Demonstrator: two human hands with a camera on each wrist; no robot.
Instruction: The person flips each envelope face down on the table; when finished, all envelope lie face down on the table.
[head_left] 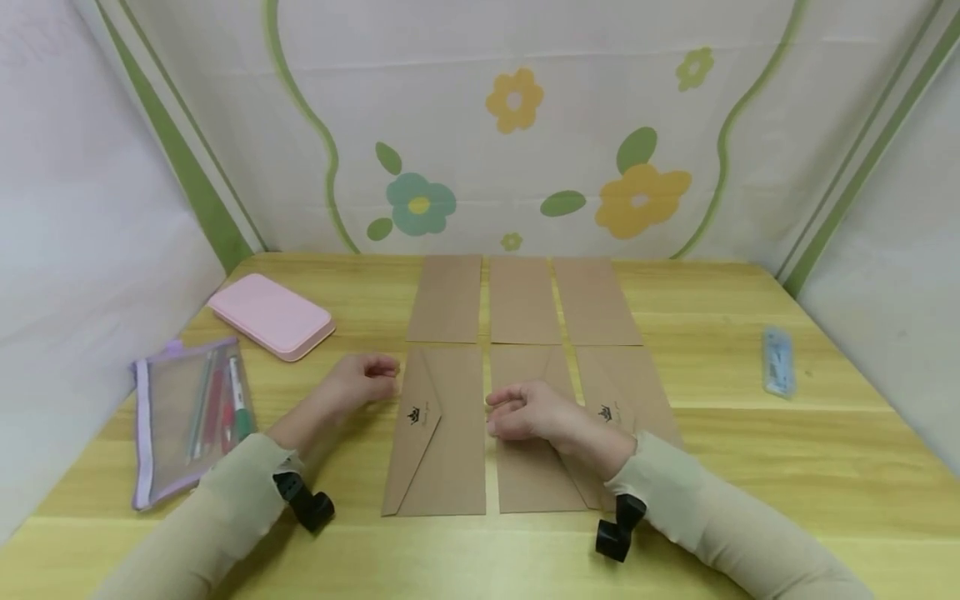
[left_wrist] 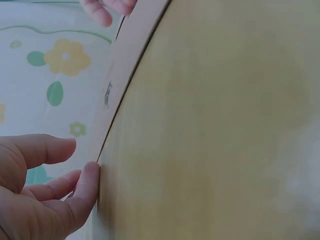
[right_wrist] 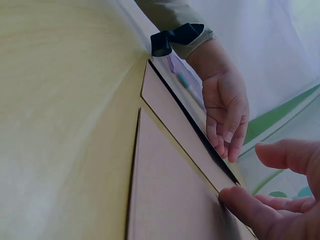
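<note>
Brown paper envelopes lie on the wooden table in two rows of three. At the left edge of the front left envelope [head_left: 453, 458] is my left hand [head_left: 358, 383], its fingers loosely bent and the thumb apart. In the left wrist view a fingertip [left_wrist: 90, 172] is close to that edge; I cannot tell if it touches. My right hand [head_left: 542, 412] hovers low over the front middle envelope [head_left: 528, 479], fingers loosely bent and holding nothing. My right forearm partly covers the front right envelope [head_left: 645, 387]. Pointed flaps and small black crown prints show on the front row.
The back row has a left envelope [head_left: 445, 300], a middle one [head_left: 525, 300] and a right one [head_left: 597, 300]. To the left lie a pink case [head_left: 270, 312] and a mesh zip pouch [head_left: 168, 400] with pens. A small pale blue packet [head_left: 778, 362] lies far right.
</note>
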